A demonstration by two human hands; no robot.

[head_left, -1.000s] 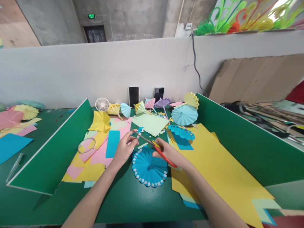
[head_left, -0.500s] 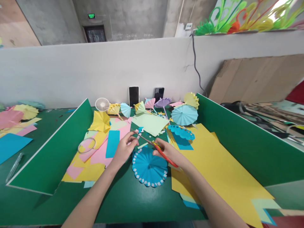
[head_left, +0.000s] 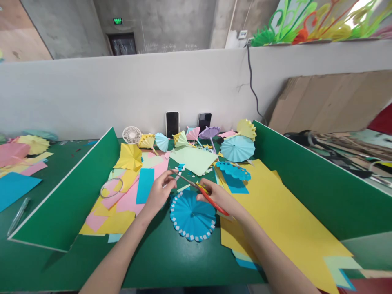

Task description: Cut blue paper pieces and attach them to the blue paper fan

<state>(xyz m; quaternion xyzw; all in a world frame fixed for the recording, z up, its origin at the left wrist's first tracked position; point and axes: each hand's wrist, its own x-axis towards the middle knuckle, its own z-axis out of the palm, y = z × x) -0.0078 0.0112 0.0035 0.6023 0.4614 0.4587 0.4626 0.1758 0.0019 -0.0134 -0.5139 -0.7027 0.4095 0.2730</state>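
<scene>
Reading EXIT, a rectangular green sign (head_left: 117, 21) glows behind — nearer, the right hand (head_left: 222, 198) grips red-handled metal scissors (head_left: 206, 194) aimed at the curled left hand (head_left: 159, 191), its hold unclear — just beyond a round pleated blue paper disc (head_left: 192, 215).

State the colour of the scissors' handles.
The scissors' handles are red with some yellow; the head view shows them best.

Red-and-yellow-handled scissors (head_left: 210, 198) slant mid-frame, blades pointing upper left, while a round, pleated blue paper disc (head_left: 192, 218), white squares dotting its scalloped rim, lies spread just below center.
</scene>
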